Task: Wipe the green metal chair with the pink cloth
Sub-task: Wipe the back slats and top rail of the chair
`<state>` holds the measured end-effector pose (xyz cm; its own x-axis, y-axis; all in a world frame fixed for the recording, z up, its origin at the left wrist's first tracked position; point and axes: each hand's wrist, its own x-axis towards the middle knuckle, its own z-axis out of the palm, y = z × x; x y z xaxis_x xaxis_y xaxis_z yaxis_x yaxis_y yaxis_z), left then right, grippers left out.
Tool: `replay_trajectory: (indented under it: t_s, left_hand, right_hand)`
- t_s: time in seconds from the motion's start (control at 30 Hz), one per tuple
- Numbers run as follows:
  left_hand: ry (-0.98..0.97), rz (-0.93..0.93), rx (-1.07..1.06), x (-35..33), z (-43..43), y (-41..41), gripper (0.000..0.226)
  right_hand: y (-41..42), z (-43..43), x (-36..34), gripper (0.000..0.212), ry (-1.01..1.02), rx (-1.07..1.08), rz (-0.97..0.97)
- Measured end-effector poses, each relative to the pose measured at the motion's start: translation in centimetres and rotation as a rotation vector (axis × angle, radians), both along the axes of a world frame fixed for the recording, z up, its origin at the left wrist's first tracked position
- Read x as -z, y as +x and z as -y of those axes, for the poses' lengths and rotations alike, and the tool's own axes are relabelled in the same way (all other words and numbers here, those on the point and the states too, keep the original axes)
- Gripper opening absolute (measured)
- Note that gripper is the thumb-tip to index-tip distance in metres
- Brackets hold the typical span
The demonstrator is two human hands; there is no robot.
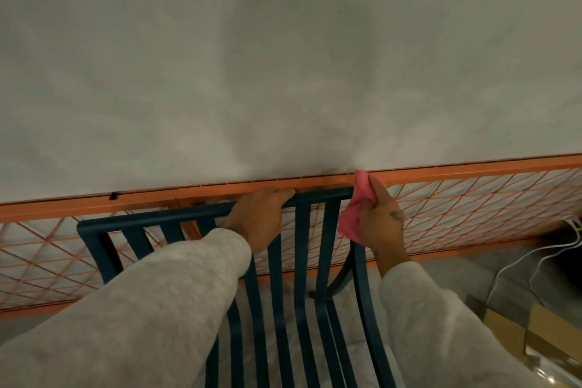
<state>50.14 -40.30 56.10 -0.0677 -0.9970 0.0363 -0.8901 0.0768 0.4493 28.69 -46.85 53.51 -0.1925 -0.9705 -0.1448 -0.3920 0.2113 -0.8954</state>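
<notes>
The dark green metal chair (151,218) fills the lower middle, its slatted back facing me with the top rail running left to right. My left hand (259,214) grips that top rail near its middle, fingers curled over it. My right hand (379,220) holds the pink cloth (357,208) bunched against the right end of the rail, at the upper right corner of the backrest. The cloth wraps the corner and hides it. Both sleeves are pale grey.
An orange metal frame with wire mesh (472,201) runs across behind the chair, against a grey concrete wall (283,57). White cables (516,264) and cardboard boxes (519,327) lie at the lower right on the floor.
</notes>
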Motion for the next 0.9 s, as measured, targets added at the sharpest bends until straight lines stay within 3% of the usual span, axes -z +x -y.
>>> replay_trajectory:
  t_s: [0.17,0.37,0.5,0.6,0.7,0.9]
  left_hand:
    - [-0.044,-0.036,-0.021,0.4,0.7,-1.3,0.049]
    - [-0.054,-0.015,-0.034,0.6,0.5,-1.8,0.050]
    - [-0.063,-0.026,-0.069,0.6,0.5,-2.1,0.048]
    - [-0.064,-0.045,-0.080,0.8,0.4,-2.1,0.045]
    - [-0.068,-0.027,-0.080,1.0,0.4,-2.0,0.045]
    - [-0.053,-0.011,-0.086,1.7,0.2,-1.5,0.048]
  right_hand:
    - [-0.4,-1.6,2.7,0.023,0.102,-0.005,0.183]
    - [-2.9,-4.8,6.9,0.019,0.357,0.011,0.089]
    - [-1.5,-0.9,2.7,0.018,0.185,-0.037,0.228]
    - [-1.2,1.3,0.1,0.027,0.014,-0.098,0.298]
    - [-1.9,0.9,1.1,0.039,-0.028,-0.147,0.302]
    - [-4.0,-6.1,9.4,0.032,0.310,-0.037,0.133]
